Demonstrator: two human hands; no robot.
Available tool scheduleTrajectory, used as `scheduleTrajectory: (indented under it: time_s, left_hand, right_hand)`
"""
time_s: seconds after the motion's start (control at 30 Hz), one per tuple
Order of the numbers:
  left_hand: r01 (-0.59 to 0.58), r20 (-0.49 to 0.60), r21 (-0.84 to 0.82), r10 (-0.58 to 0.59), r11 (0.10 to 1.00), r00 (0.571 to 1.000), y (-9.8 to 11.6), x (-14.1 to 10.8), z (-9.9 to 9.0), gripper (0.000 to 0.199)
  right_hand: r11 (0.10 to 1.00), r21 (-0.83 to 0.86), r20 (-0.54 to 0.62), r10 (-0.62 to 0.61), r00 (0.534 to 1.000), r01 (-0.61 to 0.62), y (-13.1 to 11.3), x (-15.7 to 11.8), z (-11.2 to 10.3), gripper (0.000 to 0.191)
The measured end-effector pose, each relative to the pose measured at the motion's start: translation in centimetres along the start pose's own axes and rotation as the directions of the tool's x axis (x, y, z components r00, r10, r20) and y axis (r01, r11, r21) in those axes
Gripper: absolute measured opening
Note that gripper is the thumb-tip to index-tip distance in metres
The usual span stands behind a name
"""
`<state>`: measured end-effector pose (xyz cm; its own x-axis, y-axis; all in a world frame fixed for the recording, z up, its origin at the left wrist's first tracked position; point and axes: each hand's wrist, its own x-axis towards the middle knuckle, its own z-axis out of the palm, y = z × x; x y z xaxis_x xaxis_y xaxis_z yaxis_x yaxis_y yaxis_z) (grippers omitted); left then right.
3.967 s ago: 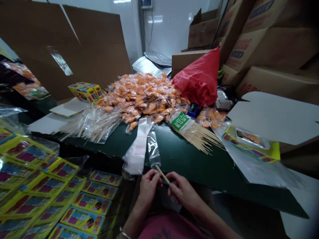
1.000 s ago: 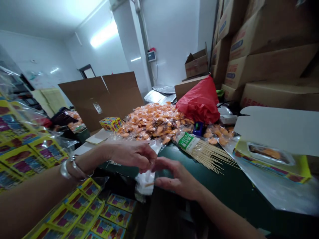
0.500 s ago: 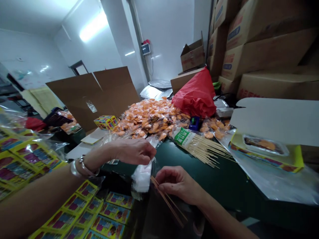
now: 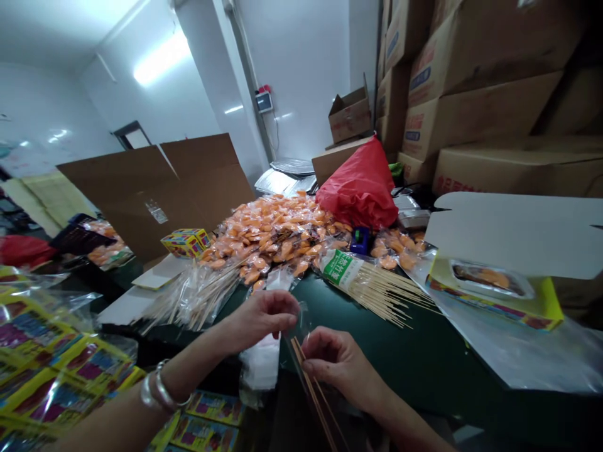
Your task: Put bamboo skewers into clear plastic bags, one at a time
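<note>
My right hand [image 4: 346,367] is closed, thumb and fingers pinching a few thin bamboo skewers [image 4: 316,402] that slope down toward the bottom edge. Close beside it, my left hand [image 4: 264,320], with silver bangles [image 4: 160,386] on the wrist, pinches a small clear plastic bag [image 4: 304,314] near the skewers' upper ends. Below the left hand lies a stack of clear and white plastic bags [image 4: 261,364]. Loose skewers in clear plastic [image 4: 202,292] lie to its left. An opened pack of skewers [image 4: 372,282] with a green label rests beyond my right hand.
Small orange wrapped packets [image 4: 273,229] form a heap at the back, beside a red plastic bag [image 4: 360,185]. Yellow printed boxes [image 4: 38,351] fill the lower left. An open yellow box with a tray [image 4: 494,289] stands right. Stacked cartons [image 4: 471,113] rise behind.
My left hand has drawn back from over the stack toward my right hand and now pinches a clear bag beside the skewers. The view has shifted slightly, uncovering the loose skewers at left.
</note>
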<state>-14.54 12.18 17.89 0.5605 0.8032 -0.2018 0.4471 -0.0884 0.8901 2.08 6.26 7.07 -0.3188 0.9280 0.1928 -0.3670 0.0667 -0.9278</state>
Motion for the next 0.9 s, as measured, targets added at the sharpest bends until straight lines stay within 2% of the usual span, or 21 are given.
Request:
scheduleTrajectory:
  time_s: [0.1,0.23,0.3,0.33,0.37,0.4,0.43,0.47,0.5,0.57,0.67,0.73,0.8,0.9]
  left_hand:
    - [-0.005,0.021,-0.094,0.007,0.996,1.000,-0.4,0.8,1.1,0.022]
    - [-0.019,0.040,-0.060,0.021,0.998,0.999,-0.2,1.3,1.7,0.020]
    - [-0.106,-0.089,0.111,0.116,0.988,0.989,-0.2,1.0,1.9,0.015]
    - [-0.177,-0.180,0.263,0.229,0.948,0.957,-0.2,0.8,2.1,0.012]
    - [-0.244,-0.240,0.437,0.373,0.866,0.896,-0.2,0.4,2.2,0.011]
    - [-0.288,-0.242,0.600,0.513,0.746,0.824,-0.2,0.0,2.4,0.011]
    - [-0.312,-0.194,0.723,0.615,0.617,0.765,-0.3,-0.3,2.7,0.014]
    - [-0.327,-0.120,0.799,0.667,0.505,0.735,-0.4,-0.6,2.9,0.017]
    - [-0.337,-0.049,0.840,0.678,0.425,0.734,-0.4,-0.8,3.1,0.018]
    - [-0.331,0.037,0.874,0.631,0.355,0.775,-0.5,-1.1,3.3,0.020]
    - [-0.306,0.081,0.886,0.534,0.349,0.841,-0.6,-1.1,3.5,0.021]
    - [-0.295,0.093,0.891,0.497,0.346,0.863,-0.5,-1.0,3.9,0.020]
    - [-0.281,0.085,0.901,0.502,0.329,0.861,-0.3,-0.9,4.4,0.021]
    - [-0.242,0.026,0.914,0.549,0.325,0.836,0.1,-0.6,4.7,0.021]
  right_hand:
    - [0.998,-0.045,-0.060,-0.044,0.997,0.042,-0.7,0.4,-0.2,0.025]
    - [0.983,-0.129,-0.233,-0.158,0.960,0.131,-1.8,1.3,-0.4,0.023]
    - [0.973,-0.188,-0.292,-0.185,0.938,0.133,-2.0,1.6,-0.3,0.023]
    - [0.969,-0.216,-0.317,-0.184,0.930,0.118,-2.1,1.6,-0.3,0.023]
    - [0.965,-0.244,-0.339,-0.181,0.923,0.100,-2.1,1.6,-0.2,0.023]
    - [0.958,-0.273,-0.354,-0.181,0.918,0.083,-2.1,1.6,-0.1,0.022]
    - [0.950,-0.304,-0.356,-0.181,0.917,0.070,-2.1,1.5,0.0,0.021]
    - [0.940,-0.334,-0.346,-0.187,0.920,0.065,-2.2,1.4,0.1,0.020]
    - [0.928,-0.367,-0.321,-0.199,0.926,0.073,-2.3,1.2,0.3,0.018]
    - [0.900,-0.423,-0.239,-0.227,0.944,0.110,-2.6,0.9,0.4,0.018]
    - [0.849,-0.505,-0.130,-0.255,0.958,0.157,-3.1,0.4,0.4,0.020]
    - [0.800,-0.572,-0.090,-0.283,0.955,0.183,-3.4,0.2,0.4,0.021]
    - [0.724,-0.655,-0.060,-0.332,0.941,0.214,-3.6,0.0,0.5,0.021]
    - [0.626,-0.739,-0.022,-0.391,0.920,0.249,-3.8,-0.4,0.8,0.023]
